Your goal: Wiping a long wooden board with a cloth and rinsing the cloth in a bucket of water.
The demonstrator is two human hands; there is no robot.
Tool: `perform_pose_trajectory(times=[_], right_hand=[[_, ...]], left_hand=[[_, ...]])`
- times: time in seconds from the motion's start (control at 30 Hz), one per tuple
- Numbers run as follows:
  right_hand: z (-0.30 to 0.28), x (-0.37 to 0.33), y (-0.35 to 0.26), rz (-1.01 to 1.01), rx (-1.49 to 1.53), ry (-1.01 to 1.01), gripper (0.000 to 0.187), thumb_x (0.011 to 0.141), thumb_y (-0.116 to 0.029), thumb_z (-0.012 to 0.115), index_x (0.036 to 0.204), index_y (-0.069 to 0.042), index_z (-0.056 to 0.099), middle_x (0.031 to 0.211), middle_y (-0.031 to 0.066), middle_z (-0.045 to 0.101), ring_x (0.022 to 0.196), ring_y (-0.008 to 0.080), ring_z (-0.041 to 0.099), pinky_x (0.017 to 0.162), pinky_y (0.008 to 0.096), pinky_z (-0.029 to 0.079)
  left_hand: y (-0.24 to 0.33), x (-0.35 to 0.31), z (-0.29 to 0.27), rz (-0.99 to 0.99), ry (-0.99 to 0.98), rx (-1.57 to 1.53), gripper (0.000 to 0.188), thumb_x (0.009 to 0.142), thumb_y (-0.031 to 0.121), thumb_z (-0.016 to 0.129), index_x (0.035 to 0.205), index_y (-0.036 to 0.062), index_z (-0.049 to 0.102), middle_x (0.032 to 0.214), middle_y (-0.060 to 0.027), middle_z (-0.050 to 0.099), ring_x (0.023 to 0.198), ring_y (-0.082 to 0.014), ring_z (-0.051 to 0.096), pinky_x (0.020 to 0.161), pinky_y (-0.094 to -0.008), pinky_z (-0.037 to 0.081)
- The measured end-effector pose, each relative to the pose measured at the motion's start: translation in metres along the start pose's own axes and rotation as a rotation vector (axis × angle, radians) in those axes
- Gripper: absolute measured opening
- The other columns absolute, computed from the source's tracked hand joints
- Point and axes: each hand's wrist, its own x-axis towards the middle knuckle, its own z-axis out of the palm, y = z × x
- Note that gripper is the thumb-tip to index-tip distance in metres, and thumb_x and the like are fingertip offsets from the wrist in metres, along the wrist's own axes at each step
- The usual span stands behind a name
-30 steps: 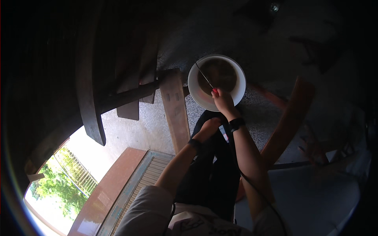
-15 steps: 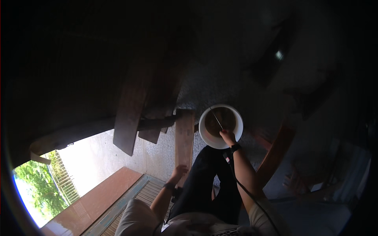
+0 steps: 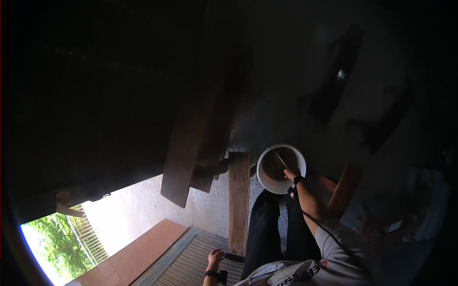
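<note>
My right hand (image 3: 289,174) is closed round one end of a thin, pale, stick-like tool (image 3: 278,156). The tool slants up and left across the mouth of a white round bucket (image 3: 261,177), and I cannot make out the shape of its far end. Brownish contents (image 3: 274,168) lie inside; whether they are liquid is too dark to tell. Low in the picture, my left hand (image 3: 215,257) hangs loosely open with nothing visible in it. It is just left of a long wooden plank (image 3: 238,205), close to a small dark bar-shaped thing (image 3: 234,257).
More boards (image 3: 183,167) lean beyond the plank at the left. A reddish wooden piece (image 3: 346,190) stands right of the bucket, and dark benches (image 3: 338,78) sit farther right. Slatted panelling (image 3: 191,262) lies beside my left hand. A black cable (image 3: 317,221) runs along my right arm.
My left hand has drawn back from the plank toward my body. My right hand keeps its hold while the tool's slant has shifted further left. The whole view has shifted.
</note>
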Motion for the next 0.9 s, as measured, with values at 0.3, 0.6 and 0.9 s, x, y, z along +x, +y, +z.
perform_pose_trajectory(times=[0.3, 0.6, 0.9], right_hand=[[-0.006, -0.004, -0.020, 0.133, 0.501, -0.325, 0.028, 0.077, -0.030, 0.057, 0.060, -0.011, 0.045, 0.048, -0.0032, 0.035, 0.038, 0.0085, 0.030, 0.038, 0.0260, 0.023], [-0.019, -0.052, -0.018, -0.031, 0.072, 0.000, 0.033, 0.062, -0.022, 0.063, 0.084, 0.002, 0.064, 0.086, 0.0191, 0.065, 0.082, 0.0297, 0.062, 0.072, 0.0381, 0.047], [-0.077, -0.110, -0.039, -0.055, 0.295, 0.178, 0.026, 0.067, -0.030, 0.061, 0.054, -0.012, 0.047, 0.047, 0.0011, 0.039, 0.043, 0.0134, 0.034, 0.041, 0.0337, 0.025]], left_hand=[[0.046, -0.037, 0.161, 0.585, -0.294, 0.421, 0.023, 0.088, 0.008, 0.048, 0.110, 0.0050, 0.058, 0.098, -0.0072, 0.063, 0.092, -0.0165, 0.058, 0.081, -0.0273, 0.044], [0.054, -0.106, 0.153, 0.587, -0.482, 0.144, 0.031, 0.089, 0.007, 0.050, 0.119, 0.0018, 0.048, 0.103, -0.0078, 0.060, 0.096, -0.0157, 0.056, 0.086, -0.0297, 0.043], [-0.063, -0.076, 0.085, 0.065, -0.317, 0.041, 0.033, 0.085, 0.009, 0.049, 0.118, 0.0047, 0.050, 0.102, -0.0107, 0.063, 0.086, -0.0202, 0.060, 0.074, -0.0319, 0.048]])
